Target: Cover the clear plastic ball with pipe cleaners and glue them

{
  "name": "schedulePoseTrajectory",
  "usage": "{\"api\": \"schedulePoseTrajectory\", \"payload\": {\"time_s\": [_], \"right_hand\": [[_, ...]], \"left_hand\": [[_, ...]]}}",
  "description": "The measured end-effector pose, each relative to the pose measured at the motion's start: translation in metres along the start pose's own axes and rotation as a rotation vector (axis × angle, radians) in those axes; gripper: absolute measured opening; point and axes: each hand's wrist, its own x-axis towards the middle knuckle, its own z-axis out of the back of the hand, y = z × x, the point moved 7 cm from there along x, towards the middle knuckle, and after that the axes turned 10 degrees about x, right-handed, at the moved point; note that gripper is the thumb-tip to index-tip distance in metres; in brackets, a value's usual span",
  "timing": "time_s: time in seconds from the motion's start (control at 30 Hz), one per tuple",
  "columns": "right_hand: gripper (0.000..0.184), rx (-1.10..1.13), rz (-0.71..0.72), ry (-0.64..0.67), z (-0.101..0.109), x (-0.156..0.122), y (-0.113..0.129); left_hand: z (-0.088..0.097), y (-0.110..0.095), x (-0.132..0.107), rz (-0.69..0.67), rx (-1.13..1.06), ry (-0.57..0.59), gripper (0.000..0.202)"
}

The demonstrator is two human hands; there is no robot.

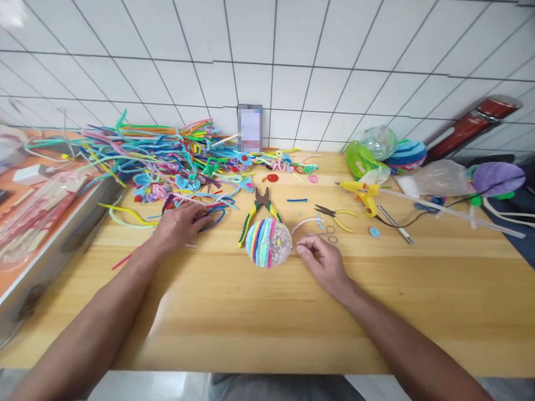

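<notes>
A round ball (270,243) lies in the middle of the wooden table; its left part is covered in coloured fuzzy stripes, its right part is clear and bare. Just right of it, my right hand (324,260) rests with the fingers curled in, and nothing shows in them. My left hand (178,225) reaches over loose pipe cleaners (215,220) at the front of the pile, fingers apart. Whether its fingertips touch one is unclear. Behind the ball lie green-and-yellow pliers (262,201). A short pink pipe cleaner (307,221) and small scissors (328,234) lie near my right hand.
A big heap of pipe cleaners (167,147) fills the back left. A phone (250,128) leans on the tiled wall. At right are thin-nosed pliers (334,214), a yellow glue gun (363,194) with its cord, and a striped ball (405,155). An orange tray (16,281) borders the left.
</notes>
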Motion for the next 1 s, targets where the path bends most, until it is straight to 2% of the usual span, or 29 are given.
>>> {"api": "schedulePoseTrajectory", "payload": {"time_s": [0.13, 0.3, 0.57, 0.73, 0.8, 0.87, 0.93, 1.0], "right_hand": [[0.016, -0.002, -0.012, -0.019, 0.002, 0.001, -0.002], [0.018, 0.017, -0.098, -0.051, 0.006, 0.0, -0.014], [0.021, 0.048, -0.16, -0.039, 0.003, -0.001, -0.021], [0.019, 0.073, -0.124, -0.035, 0.0, 0.0, -0.017], [0.018, 0.087, -0.107, -0.033, -0.001, 0.0, -0.016], [0.017, 0.103, -0.092, -0.032, -0.002, 0.0, -0.015], [0.016, 0.116, -0.079, -0.026, -0.002, 0.0, -0.014], [0.016, 0.124, -0.076, -0.014, -0.002, 0.0, -0.012]], "left_hand": [[0.007, 0.007, 0.002, 0.031, -0.07, -0.186, 0.034], [0.012, 0.005, -0.004, 0.039, -0.205, -0.307, 0.029], [0.014, 0.003, -0.006, 0.031, -0.254, -0.354, 0.031], [0.032, -0.005, -0.006, 0.012, -0.243, -0.379, 0.027], [0.046, -0.014, 0.0, 0.013, -0.241, -0.376, 0.025], [0.06, -0.031, 0.017, -0.012, -0.232, -0.364, 0.026], [0.069, -0.061, 0.047, -0.098, -0.224, -0.323, 0.03], [0.068, -0.104, 0.089, -0.273, -0.205, -0.246, 0.034]]}}
